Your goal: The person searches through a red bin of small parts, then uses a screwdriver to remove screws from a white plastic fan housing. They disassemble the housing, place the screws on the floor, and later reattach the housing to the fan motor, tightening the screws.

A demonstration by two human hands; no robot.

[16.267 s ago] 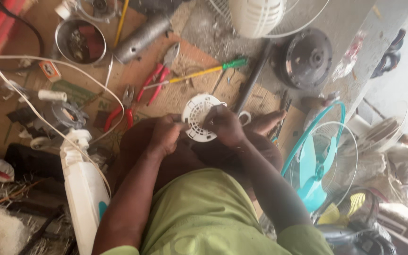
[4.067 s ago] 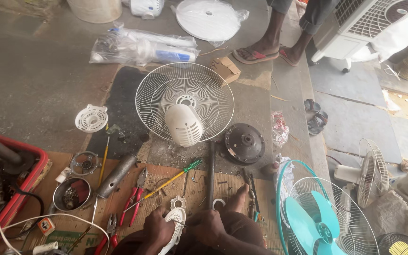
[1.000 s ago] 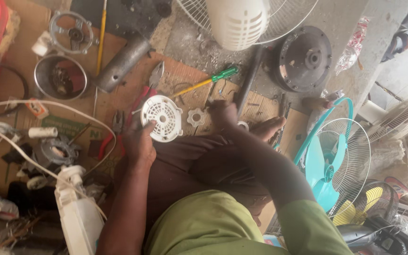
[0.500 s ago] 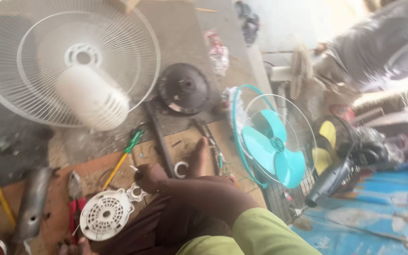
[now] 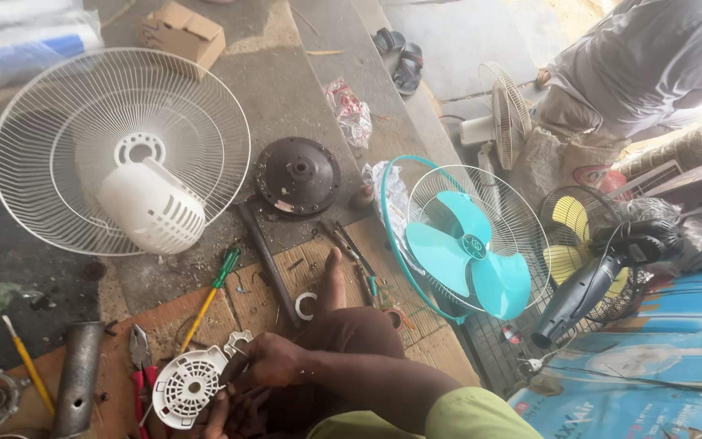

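1. White vented motor cover [image 5: 188, 386], round, slotted, w/ central hub: bottom left of view, over wooden board [image 5: 245, 309], in front of seated person's knees. Held by both hands.
2. Right hand [image 5: 274, 359]: fingers curled shut, pinching cover's right rim.
3. Left hand [image 5: 225, 410]: under cover's lower edge, mostly hidden; fingers touching rim, grip can't be told for sure.
4. White fan guard [image 5: 119, 150] w/ white motor housing [image 5: 152, 207] lying in it: upper left, on concrete floor, well apart from hands.
5. Dark round motor plate [image 5: 296, 175]: centre, just right of guard.
6. Screwdriver, green handle/yellow shaft [image 5: 209, 301]: on board, above cover, tilted.
7. Red-handled pliers [image 5: 141, 366]: just left of cover.
8. Grey metal tube [image 5: 77, 378]: left of pliers, near upright in frame.
9. Yellow-shaft tool [image 5: 22, 358]: far left.
10. Small white ring [image 5: 305, 306]: on board, beside person's bare foot [image 5: 333, 280].
11. Teal fan, guard + blades [image 5: 465, 244]: right of centre, leaning on edge.
12. Yellow-bladed fan [image 5: 570, 240]: behind teal one, part hidden.
13. Black hair-dryer-like tool [image 5: 582, 293]: right, near teal fan.
14. Small white fan [image 5: 505, 110]: upper right, upright.
15. Cardboard box [image 5: 180, 32]: top, behind guard.
16. Pair of sandals [image 5: 400, 61]: top centre.
17. Second person, grey clothing [image 5: 652, 57]: top right corner, crouched; hands not seen.
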